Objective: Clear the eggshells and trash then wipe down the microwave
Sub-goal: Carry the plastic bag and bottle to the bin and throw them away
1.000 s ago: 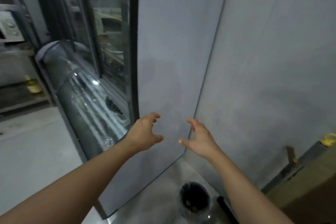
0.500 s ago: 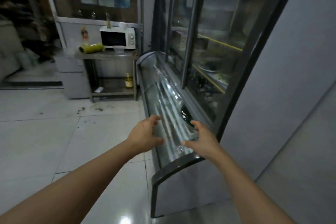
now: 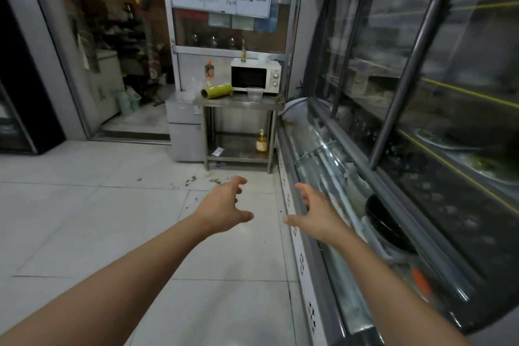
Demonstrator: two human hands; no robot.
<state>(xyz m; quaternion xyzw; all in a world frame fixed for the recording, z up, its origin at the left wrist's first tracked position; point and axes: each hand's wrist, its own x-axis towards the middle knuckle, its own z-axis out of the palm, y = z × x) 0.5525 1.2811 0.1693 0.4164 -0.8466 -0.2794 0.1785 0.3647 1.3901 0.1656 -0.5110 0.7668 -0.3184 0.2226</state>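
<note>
Reaching forward over the tiled floor (image 3: 84, 233), both bare arms stretch out in the head view, the left hand (image 3: 224, 205) and the right hand (image 3: 317, 213) held apart with palms turned toward each other; each grip is loose, fingers spread and slightly bent, holding nothing. Well ahead of them the white microwave (image 3: 255, 77) stands with its door shut on a steel table (image 3: 238, 101) against the back wall. In front of it on the table lie a yellow-green roll (image 3: 216, 91) on its side and a clear plastic cup (image 3: 255, 93), upright; a crumpled brownish cloth (image 3: 279, 99) sits at the table's right corner. A yellow bottle (image 3: 261, 142) stands on the lower shelf. Green scraps (image 3: 196, 179) are scattered on the floor before the table. A glass display case (image 3: 393, 149) runs along the right side.
</note>
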